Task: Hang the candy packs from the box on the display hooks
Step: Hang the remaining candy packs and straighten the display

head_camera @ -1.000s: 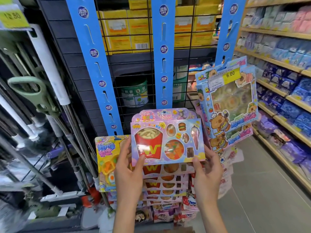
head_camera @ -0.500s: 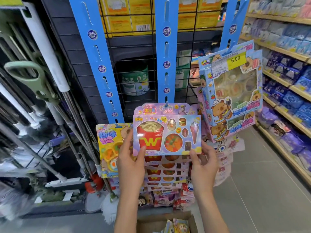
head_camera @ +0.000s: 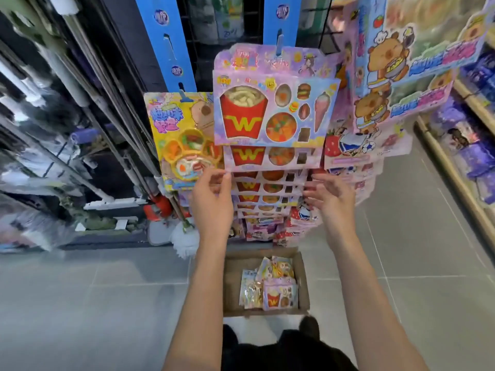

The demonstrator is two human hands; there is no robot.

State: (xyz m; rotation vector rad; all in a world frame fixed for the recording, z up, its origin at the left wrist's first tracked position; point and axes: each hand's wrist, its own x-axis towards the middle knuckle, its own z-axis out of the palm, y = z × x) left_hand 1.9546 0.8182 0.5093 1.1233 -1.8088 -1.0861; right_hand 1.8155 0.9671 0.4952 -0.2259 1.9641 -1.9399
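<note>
Left hand (head_camera: 213, 202): raised at the left edge of the hanging column, fingers loosely curled, fingertips at the lower left corner of the second pack down; whether they pinch it cannot be told.
Right hand (head_camera: 330, 194): raised at the right edge of the same column, fingers spread and relaxed, holding nothing.

Top candy pack (head_camera: 276, 103): pink-lilac card, hung on a hook of the middle blue strip (head_camera: 278, 20), free of both hands. Window shows a red fry carton marked with a yellow "W", plus burger, ice-cream cone and round gummy shapes. Header writing too blurred to read.
Column of matching packs (head_camera: 270, 170): directly beneath, overlapping like shingles; at least six "W" cartons visible, lower ones too crowded to count.

Yellow pack (head_camera: 184, 140): one, on the left blue strip (head_camera: 168, 41), just beside the column; blue lettering illegible.
Blue capybara boxes (head_camera: 417, 62): two visible at upper right, partly overlapping the pink packs below them.

Cardboard box (head_camera: 230, 285): one, on the grey floor tiles (head_camera: 80, 303) between the forearms, open, holding several packs (head_camera: 270, 287), one showing the "W".

Mop handles (head_camera: 101, 89): several, leaning at left. Shelving (head_camera: 474, 103) of purple packets at right.
</note>
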